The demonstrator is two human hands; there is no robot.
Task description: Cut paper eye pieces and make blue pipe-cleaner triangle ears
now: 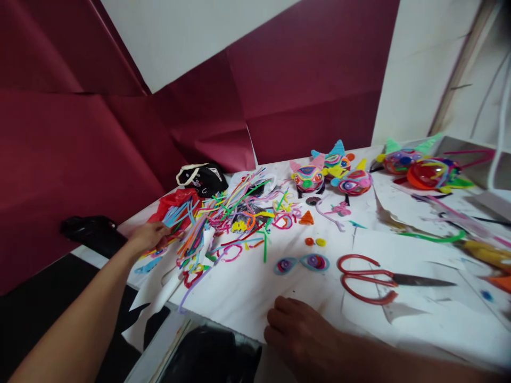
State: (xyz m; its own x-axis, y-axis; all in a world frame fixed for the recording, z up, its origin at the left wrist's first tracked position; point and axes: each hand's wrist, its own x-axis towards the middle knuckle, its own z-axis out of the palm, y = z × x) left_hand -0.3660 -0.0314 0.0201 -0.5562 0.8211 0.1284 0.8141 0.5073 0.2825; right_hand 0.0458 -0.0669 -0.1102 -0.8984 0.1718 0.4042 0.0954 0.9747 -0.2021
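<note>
My left hand (150, 237) reaches to the left side of a heap of coloured pipe cleaners (223, 210), its fingers loosely bent and parted among the strands; no grip on one shows. My right hand (297, 327) rests curled at the table's front edge, with nothing visible in it. Just beyond it lie two blue-rimmed coiled eye shapes (302, 264), side by side. An orange coiled disc (309, 241) and a yellow disc (321, 242) sit behind them, and farther back is an orange triangle (307, 218). Red-handled scissors (383, 279) lie to the right, blades pointing right.
Several colourful animal-like ornaments with pointed ears (309, 178) stand at the back. A red plastic bag (170, 205) and a black pouch (203, 180) border the heap. White paper (375, 244) lies under the scissors. A black item (93, 231) is beyond the left edge.
</note>
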